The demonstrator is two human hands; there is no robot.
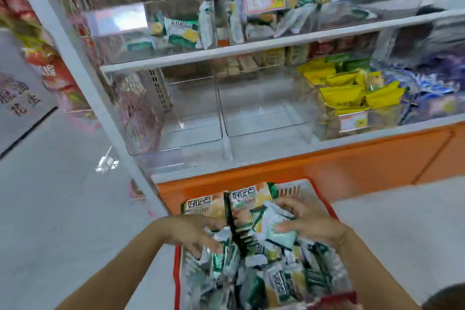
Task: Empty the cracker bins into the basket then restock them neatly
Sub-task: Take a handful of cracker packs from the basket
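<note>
A red basket on the floor in front of me is heaped with green-and-white cracker packets. Both of my hands are down in the heap. My left hand lies on the packets with fingers curled into them. My right hand grips a small green-and-white packet between thumb and fingers. Two clear bins stand empty on the lower shelf, the left bin and the right bin. The clear bins on the upper shelf hold more green-and-white packets.
A bin of yellow packets sits right of the empty bins, with blue packets beyond. A white shelf post runs diagonally at left. An orange base lies under the shelf. Pale floor surrounds the basket.
</note>
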